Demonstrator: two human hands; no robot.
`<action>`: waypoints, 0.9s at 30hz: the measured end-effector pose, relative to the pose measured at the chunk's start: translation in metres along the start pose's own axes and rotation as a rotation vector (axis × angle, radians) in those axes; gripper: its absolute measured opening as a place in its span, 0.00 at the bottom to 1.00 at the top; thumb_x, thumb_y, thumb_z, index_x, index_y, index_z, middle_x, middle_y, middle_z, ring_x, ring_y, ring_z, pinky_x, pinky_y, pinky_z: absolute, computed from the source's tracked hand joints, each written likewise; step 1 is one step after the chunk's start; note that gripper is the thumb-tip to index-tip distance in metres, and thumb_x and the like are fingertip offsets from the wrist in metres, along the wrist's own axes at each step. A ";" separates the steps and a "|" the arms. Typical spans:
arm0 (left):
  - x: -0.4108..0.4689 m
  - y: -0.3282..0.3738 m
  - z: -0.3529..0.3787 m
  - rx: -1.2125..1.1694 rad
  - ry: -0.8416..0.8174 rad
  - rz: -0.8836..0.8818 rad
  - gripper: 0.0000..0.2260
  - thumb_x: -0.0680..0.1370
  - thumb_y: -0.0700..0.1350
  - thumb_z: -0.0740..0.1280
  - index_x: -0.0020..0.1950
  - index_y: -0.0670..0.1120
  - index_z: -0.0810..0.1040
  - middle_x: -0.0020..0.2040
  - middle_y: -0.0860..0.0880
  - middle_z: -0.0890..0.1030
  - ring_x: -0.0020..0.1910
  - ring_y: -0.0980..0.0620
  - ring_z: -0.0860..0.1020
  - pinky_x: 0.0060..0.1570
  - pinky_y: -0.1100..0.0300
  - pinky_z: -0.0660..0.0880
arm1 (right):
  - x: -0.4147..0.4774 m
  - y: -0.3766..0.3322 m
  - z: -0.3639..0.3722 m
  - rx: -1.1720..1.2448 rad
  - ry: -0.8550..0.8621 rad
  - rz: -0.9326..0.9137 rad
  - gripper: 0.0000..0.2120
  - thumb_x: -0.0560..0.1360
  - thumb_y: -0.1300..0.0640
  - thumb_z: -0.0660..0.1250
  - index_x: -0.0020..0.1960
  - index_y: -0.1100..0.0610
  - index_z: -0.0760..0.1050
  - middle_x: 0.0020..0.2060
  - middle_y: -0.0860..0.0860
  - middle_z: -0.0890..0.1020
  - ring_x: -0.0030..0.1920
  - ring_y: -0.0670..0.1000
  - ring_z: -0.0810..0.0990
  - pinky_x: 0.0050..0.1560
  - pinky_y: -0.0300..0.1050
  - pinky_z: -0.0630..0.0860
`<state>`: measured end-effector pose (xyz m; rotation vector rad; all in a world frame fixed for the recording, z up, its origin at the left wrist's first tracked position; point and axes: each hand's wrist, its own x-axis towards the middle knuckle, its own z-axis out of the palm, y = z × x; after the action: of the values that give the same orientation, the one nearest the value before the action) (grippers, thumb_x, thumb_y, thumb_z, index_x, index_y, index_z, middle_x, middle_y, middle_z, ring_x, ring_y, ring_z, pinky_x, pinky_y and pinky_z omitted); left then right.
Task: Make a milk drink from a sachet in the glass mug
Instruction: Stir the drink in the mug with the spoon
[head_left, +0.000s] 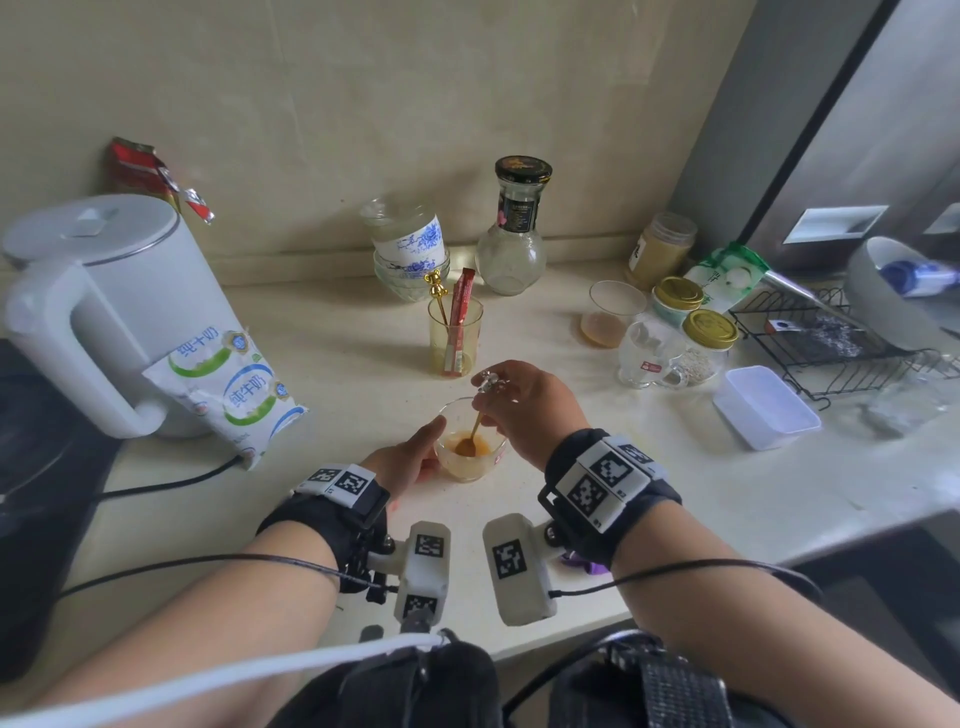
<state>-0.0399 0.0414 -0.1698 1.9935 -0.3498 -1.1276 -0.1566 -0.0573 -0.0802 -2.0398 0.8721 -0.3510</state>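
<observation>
A small glass mug (470, 465) stands on the pale counter near its front edge, with orange-brown paste and a little pale liquid at the bottom. My left hand (408, 460) wraps the mug's left side. My right hand (524, 402) pinches the top of a gold spoon (471, 436) whose bowl rests in the paste. A white milk pouch (231, 387) with green and blue print leans against the kettle at the left. A red sachet (460, 319) stands in a yellowish tumbler (454, 338) behind the mug.
A white electric kettle (98, 306) sits at the left with its black cord running along the counter. Jars, a glass with brown liquid (608, 314), an empty glass mug (647, 358), a plastic box (763, 408) and a wire rack (831, 343) crowd the right. Bowls and a carafe (511, 228) stand by the wall.
</observation>
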 end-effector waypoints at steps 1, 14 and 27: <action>-0.001 0.001 0.001 0.001 -0.006 -0.004 0.31 0.77 0.66 0.53 0.63 0.44 0.78 0.63 0.47 0.81 0.63 0.49 0.77 0.54 0.54 0.61 | 0.000 0.001 0.000 -0.013 0.024 -0.015 0.08 0.74 0.56 0.66 0.52 0.50 0.78 0.44 0.49 0.83 0.45 0.50 0.82 0.50 0.51 0.79; -0.006 0.002 0.012 -0.056 0.005 -0.016 0.30 0.77 0.66 0.55 0.63 0.43 0.77 0.63 0.48 0.81 0.60 0.51 0.78 0.56 0.55 0.63 | 0.002 0.007 -0.003 -0.007 -0.016 0.017 0.07 0.73 0.56 0.67 0.51 0.51 0.78 0.42 0.50 0.84 0.43 0.51 0.83 0.49 0.53 0.79; -0.010 0.005 0.021 -0.026 0.025 -0.024 0.29 0.77 0.66 0.55 0.59 0.43 0.78 0.61 0.47 0.81 0.61 0.48 0.77 0.53 0.54 0.64 | 0.002 0.007 -0.003 -0.042 -0.008 0.019 0.09 0.73 0.56 0.66 0.53 0.53 0.78 0.42 0.51 0.84 0.43 0.51 0.83 0.49 0.54 0.79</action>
<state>-0.0622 0.0337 -0.1662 1.9919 -0.2973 -1.1153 -0.1600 -0.0635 -0.0840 -2.0685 0.9005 -0.3164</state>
